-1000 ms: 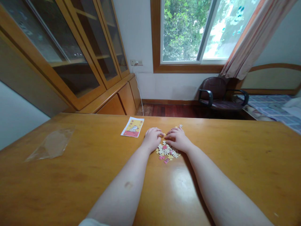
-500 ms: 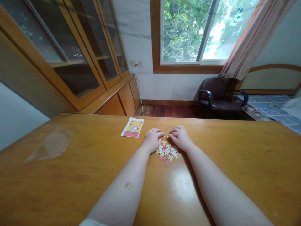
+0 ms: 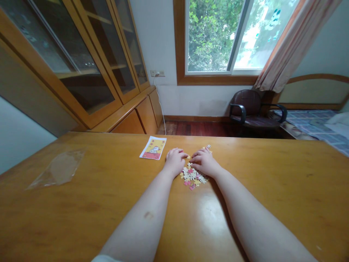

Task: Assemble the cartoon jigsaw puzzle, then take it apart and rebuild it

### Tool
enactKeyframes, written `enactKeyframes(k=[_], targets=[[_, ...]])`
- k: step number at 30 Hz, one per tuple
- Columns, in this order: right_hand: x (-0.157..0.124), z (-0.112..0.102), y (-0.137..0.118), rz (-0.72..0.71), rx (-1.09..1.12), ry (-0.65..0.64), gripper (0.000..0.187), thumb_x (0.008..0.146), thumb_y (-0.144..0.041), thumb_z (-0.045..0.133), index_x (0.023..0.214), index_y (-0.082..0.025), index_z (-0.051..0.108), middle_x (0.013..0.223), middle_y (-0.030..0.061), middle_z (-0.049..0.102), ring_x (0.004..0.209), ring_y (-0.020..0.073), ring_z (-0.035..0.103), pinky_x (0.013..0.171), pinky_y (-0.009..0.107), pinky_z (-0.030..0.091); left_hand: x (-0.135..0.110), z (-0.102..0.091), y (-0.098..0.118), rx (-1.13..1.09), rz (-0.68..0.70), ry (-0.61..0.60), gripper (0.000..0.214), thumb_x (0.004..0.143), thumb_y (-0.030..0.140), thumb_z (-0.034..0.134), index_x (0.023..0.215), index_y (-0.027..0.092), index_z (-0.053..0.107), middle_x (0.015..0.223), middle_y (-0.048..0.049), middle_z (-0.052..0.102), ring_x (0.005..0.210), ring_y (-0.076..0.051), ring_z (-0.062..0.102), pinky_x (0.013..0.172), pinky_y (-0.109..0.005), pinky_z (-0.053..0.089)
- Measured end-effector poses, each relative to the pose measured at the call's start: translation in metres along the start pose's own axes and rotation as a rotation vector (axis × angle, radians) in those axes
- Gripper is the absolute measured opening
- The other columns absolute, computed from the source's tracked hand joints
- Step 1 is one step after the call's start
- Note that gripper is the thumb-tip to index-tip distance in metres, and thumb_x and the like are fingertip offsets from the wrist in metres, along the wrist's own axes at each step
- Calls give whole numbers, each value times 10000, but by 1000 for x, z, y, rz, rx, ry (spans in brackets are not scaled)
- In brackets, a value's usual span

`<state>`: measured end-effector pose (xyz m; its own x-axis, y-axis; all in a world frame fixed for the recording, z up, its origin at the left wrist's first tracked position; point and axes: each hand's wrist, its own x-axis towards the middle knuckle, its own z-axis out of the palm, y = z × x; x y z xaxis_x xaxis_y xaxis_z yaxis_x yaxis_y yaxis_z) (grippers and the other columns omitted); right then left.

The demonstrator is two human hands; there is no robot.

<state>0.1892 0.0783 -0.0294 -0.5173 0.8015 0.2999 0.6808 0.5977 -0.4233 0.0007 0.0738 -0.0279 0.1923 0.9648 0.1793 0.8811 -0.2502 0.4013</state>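
Observation:
A small heap of loose jigsaw pieces (image 3: pixel 193 177), white, pink and yellow, lies on the wooden table (image 3: pixel 109 189). My left hand (image 3: pixel 174 161) rests on the table just left of the heap, fingers curled and pointing right. My right hand (image 3: pixel 204 162) rests on the heap's far right side, its fingers bent and pinched towards the left hand's fingertips. What sits between the fingertips is too small to make out. A few stray pieces (image 3: pixel 208 147) lie just beyond the right hand.
A yellow and red picture card (image 3: pixel 153 147) lies left of my hands. A clear plastic bag (image 3: pixel 57 168) lies flat at the table's left. Beyond the table are glass-door cabinets (image 3: pixel 89 65), an office chair (image 3: pixel 252 109), a window and a bed.
Both hands have shifted slightly; the right hand's fingers have moved a little left, back towards the left hand's fingertips. The heap of pieces stays where it was.

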Motion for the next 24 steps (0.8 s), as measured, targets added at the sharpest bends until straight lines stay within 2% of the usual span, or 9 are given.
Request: enactKeyframes(k=[6, 11, 14, 16, 21, 24], targets=[[2, 2, 3, 30, 35, 27, 53, 772, -308, 695, 769, -275, 736, 917, 16, 688, 981, 219, 535, 1054, 521, 173, 1, -1, 0, -48, 20, 57, 350, 733, 108, 497, 946, 250, 735, 1146, -46, 626, 1147, -218, 487, 1047, -383, 355], [3, 1, 16, 259, -55, 236, 60, 758, -280, 696, 717, -258, 733, 882, 28, 688, 969, 234, 534, 1048, 522, 192, 1, -2, -1, -79, 4, 75, 357, 739, 99, 485, 945, 251, 734, 1157, -41, 622, 1149, -224, 488, 1048, -397, 361], [2, 0, 18, 344, -104, 255, 83, 749, -236, 680, 692, -260, 734, 883, 37, 682, 1004, 263, 511, 1044, 558, 176, 1, -2, -1, -92, -1, 74, 356, 748, 100, 480, 937, 258, 736, 1159, -36, 625, 1163, -228, 483, 1059, -408, 353], [1, -1, 15, 301, -99, 227, 115, 756, -215, 650, 716, -268, 744, 903, 42, 678, 1019, 265, 501, 1052, 569, 159, 1, -3, 0, -96, 1, 74, 351, 748, 101, 480, 924, 258, 740, 1151, -36, 631, 1165, -230, 484, 1062, -412, 351], [-1, -3, 3, -35, 66, 5, 282, 747, -135, 559, 804, -326, 759, 1121, 1, 646, 1095, 235, 480, 1063, 509, 217, 1, -4, 1, -96, 11, 90, 353, 745, 99, 473, 917, 249, 741, 1128, -38, 642, 1155, -224, 493, 1063, -401, 354], [-2, -2, 3, -35, 48, -50, 304, 734, -134, 552, 811, -342, 761, 1172, -15, 636, 1160, 261, 444, 1068, 544, 183, 2, -3, 1, -94, 11, 92, 351, 745, 101, 471, 915, 248, 741, 1118, -36, 646, 1147, -219, 500, 1055, -394, 363]])
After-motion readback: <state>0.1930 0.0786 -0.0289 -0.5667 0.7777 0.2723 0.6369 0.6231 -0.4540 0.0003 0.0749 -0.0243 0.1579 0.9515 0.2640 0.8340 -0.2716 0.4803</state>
